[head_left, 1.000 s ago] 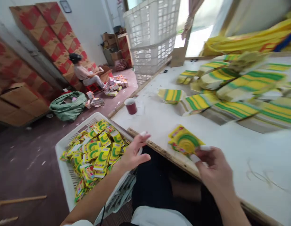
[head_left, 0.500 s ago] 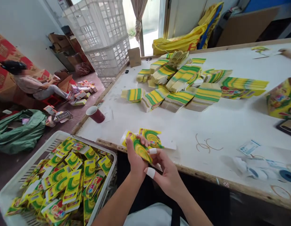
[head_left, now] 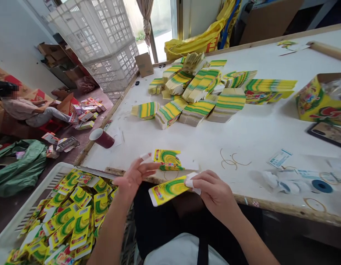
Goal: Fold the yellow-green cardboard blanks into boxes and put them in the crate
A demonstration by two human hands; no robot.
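My right hand [head_left: 213, 191] pinches one end of a flat yellow-and-green packet [head_left: 167, 190], held out over my lap just off the table's front edge. My left hand [head_left: 134, 176] hovers beside the packet's other end with fingers spread, holding nothing; white tape wraps a fingertip. A small stack of the same packets [head_left: 167, 160] lies on the white table [head_left: 255, 136] just beyond my left fingers. A white crate [head_left: 29, 206] heaped with several such packets stands on the floor at my left.
Stacks of yellow-green flat cartons [head_left: 203, 92] cover the table's far middle. A dark red cup [head_left: 102, 138] stands near the left edge, a printed box [head_left: 319, 99] at right, tape rolls [head_left: 322, 186] and rubber bands near the front. White crates [head_left: 98, 40] stand behind. Another person [head_left: 24, 108] sits on the floor.
My hands have parted: the right has pulled a single packet off toward my lap, and the left has let go and opened. The view has swung right.
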